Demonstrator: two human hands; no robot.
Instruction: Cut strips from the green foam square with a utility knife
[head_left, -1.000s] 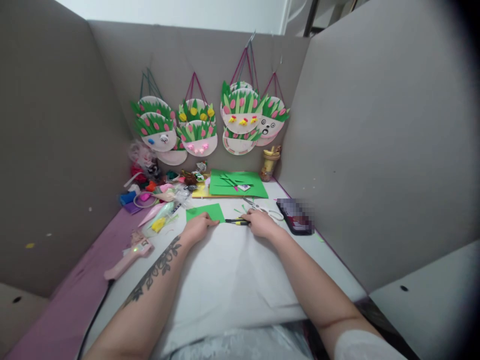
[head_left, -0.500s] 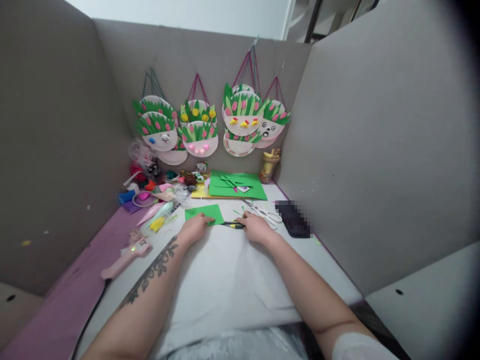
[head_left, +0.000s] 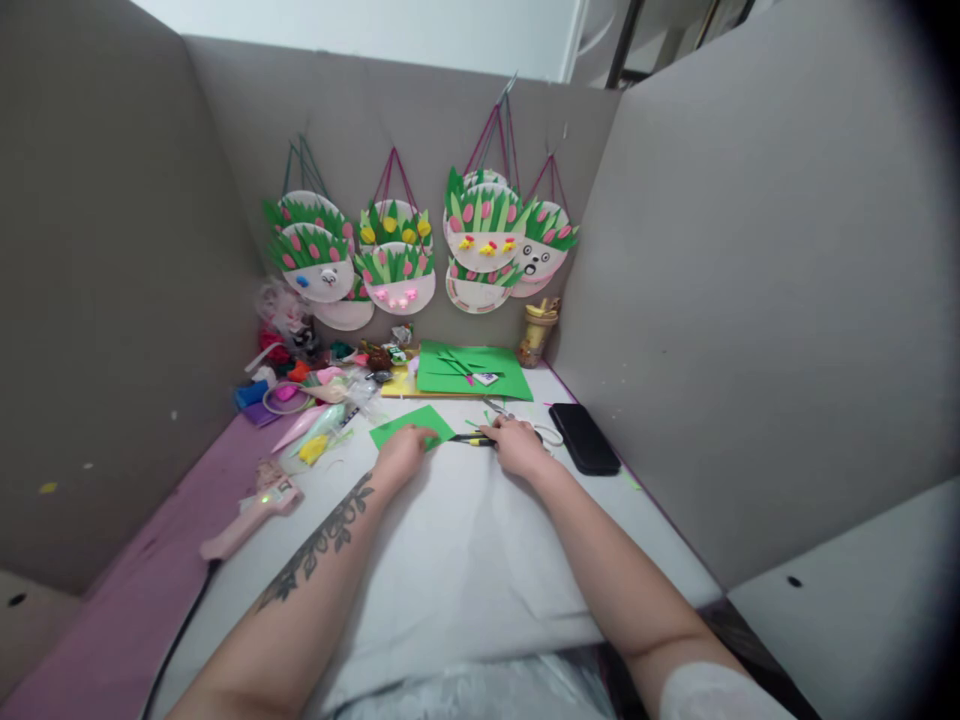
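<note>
Green paper sheet (head_left: 411, 425), two hands

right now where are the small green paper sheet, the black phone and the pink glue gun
small green paper sheet (head_left: 405, 424), head view, bare middle
black phone (head_left: 584, 438), head view, screen centre
pink glue gun (head_left: 251, 513), head view, body

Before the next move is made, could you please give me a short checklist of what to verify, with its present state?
1. Left hand rests on the small green sheet: ok.
2. Right hand is on the yellow and black pen: ok.
3. Pen gripped or only touched: cannot tell.
4. Small green sheet lies flat on the table: ok.
5. Scissors within reach beside the right hand: ok.
6. Black phone lies apart from both hands: ok.
</note>
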